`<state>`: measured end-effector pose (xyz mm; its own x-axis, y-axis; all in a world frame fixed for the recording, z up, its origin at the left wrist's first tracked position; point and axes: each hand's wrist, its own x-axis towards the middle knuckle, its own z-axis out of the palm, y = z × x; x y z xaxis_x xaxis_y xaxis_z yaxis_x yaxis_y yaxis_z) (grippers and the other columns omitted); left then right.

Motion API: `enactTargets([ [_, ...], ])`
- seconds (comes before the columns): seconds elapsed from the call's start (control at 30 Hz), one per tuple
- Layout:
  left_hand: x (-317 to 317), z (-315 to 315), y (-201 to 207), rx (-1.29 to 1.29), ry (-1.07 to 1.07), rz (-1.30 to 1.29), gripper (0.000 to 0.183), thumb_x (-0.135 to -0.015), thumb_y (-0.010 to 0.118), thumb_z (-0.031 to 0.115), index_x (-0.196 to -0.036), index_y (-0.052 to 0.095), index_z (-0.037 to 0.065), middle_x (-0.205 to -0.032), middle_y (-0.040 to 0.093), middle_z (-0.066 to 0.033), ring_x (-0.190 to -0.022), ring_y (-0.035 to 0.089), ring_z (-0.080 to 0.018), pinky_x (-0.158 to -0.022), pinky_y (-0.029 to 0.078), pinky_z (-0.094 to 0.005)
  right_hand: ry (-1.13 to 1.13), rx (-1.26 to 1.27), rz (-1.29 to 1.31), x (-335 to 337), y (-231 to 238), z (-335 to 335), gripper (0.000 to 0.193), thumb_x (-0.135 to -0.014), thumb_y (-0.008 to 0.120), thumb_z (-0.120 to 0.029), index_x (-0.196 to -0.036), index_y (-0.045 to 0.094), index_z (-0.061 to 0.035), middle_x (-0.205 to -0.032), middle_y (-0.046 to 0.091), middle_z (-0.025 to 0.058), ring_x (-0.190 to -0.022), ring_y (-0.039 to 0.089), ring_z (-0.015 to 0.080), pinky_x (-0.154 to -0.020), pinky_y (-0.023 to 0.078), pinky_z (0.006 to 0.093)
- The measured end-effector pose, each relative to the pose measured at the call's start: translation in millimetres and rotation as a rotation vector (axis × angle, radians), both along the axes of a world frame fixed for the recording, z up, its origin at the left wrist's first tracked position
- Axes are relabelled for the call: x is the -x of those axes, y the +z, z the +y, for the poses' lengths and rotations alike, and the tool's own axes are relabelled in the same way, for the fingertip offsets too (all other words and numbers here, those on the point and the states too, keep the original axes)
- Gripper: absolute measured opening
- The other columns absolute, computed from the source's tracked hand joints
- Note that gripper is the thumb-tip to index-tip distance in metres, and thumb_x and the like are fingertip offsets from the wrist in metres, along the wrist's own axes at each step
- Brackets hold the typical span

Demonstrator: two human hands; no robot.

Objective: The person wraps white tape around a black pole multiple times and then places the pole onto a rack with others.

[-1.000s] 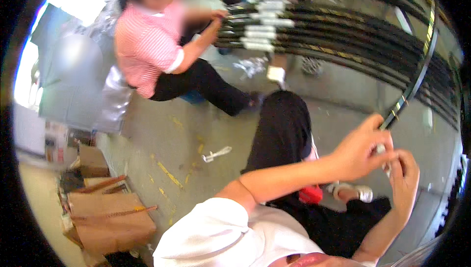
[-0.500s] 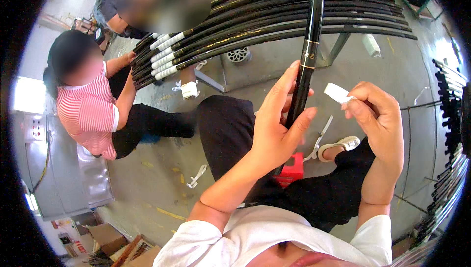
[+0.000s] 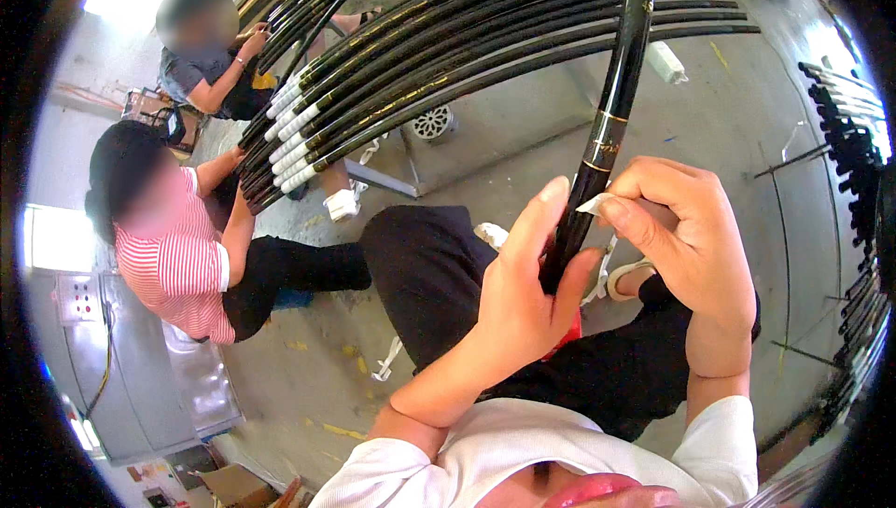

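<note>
A glossy black fishing rod [image 3: 620, 79] with thin gold bands rises in front of me, leaning slightly right at its top. My left hand [image 3: 523, 307] is closed around its lower part, fingers behind it and thumb along its right side. Between the thumb and fingertips of my right hand [image 3: 686, 233] is pinched a short strip of white tape [image 3: 592, 204]. The strip's free end meets the rod's side just below the lower gold band. Whether it sticks there I cannot tell.
Several black rods with white-wrapped ends [image 3: 299, 172] lie across a stand ahead. A person in a striped shirt [image 3: 177, 256] handles their ends; another person [image 3: 210, 69] sits farther back. More rods [image 3: 845, 163] are stacked at right. White scraps [image 3: 388, 359] lie on the floor.
My right hand has moved left with the white tape, bringing it from beside the rod up against it. The rod leans further right at its top. My view has shifted slightly.
</note>
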<state>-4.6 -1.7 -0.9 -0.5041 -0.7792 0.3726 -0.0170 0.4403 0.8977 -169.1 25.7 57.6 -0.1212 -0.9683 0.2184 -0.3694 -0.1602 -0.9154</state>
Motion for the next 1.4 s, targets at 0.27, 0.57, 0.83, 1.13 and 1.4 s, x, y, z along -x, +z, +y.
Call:
enactTargets([
  [0.27, 6, 3, 26, 0.361, 0.063, -0.254, 0.051, -0.076, 0.064, -0.005, -0.124, 0.054, 0.011, -0.099, 0.057, -0.0142, -0.071, 0.061, -0.0248, -0.057, 0.049, -0.0289, -0.023, -0.069, -0.079, 5, 10, 10, 0.012, -0.081, 0.061, -0.010, -0.075, 0.058, 0.0005, -0.061, 0.053, 0.0153, -0.052, 0.050, 0.0316, -0.050, 0.041, 0.0333],
  [0.57, 6, 10, 12, 0.269, 0.048, -0.022, 0.056, -0.075, 0.062, -0.008, -0.128, 0.046, 0.001, -0.100, 0.058, -0.0172, -0.081, 0.060, -0.0285, -0.067, 0.050, -0.0322, 0.007, -0.044, -0.079, 5, 4, 13, 0.016, -0.081, 0.060, -0.010, -0.072, 0.055, 0.0015, -0.057, 0.049, 0.0151, -0.049, 0.044, 0.0288, -0.048, 0.038, 0.0325],
  [0.83, -6, 13, 21, 0.208, -0.089, -0.176, 0.051, -0.080, 0.055, -0.009, -0.128, 0.039, -0.006, -0.119, 0.051, -0.0225, -0.096, 0.058, -0.0233, -0.080, 0.049, -0.0301, 0.059, -0.106, -0.210, 7, 1, 18, 0.030, -0.085, 0.061, -0.020, -0.068, 0.054, 0.0035, -0.064, 0.055, 0.0055, -0.052, 0.052, 0.0075, -0.042, 0.043, 0.0194],
  [1.13, 2, 13, 23, 0.233, -0.029, -0.091, 0.056, -0.075, 0.060, -0.012, -0.128, 0.048, 0.002, -0.095, 0.058, -0.0140, -0.066, 0.058, -0.0191, -0.054, 0.048, -0.0266, 0.010, -0.140, -0.257, 5, 5, 22, 0.029, -0.084, 0.061, -0.019, -0.067, 0.055, 0.0036, -0.064, 0.055, 0.0063, -0.050, 0.052, 0.0080, -0.043, 0.042, 0.0196],
  [1.4, 4, 13, 21, 0.300, -0.010, -0.031, 0.057, -0.075, 0.062, -0.010, -0.129, 0.044, -0.003, -0.104, 0.058, -0.0194, -0.082, 0.061, -0.0284, -0.069, 0.050, -0.0304, -0.030, -0.142, -0.232, 4, 7, 23, 0.028, -0.081, 0.061, -0.018, -0.063, 0.053, 0.0029, -0.059, 0.054, 0.0057, -0.047, 0.051, 0.0083, -0.044, 0.040, 0.0195],
])
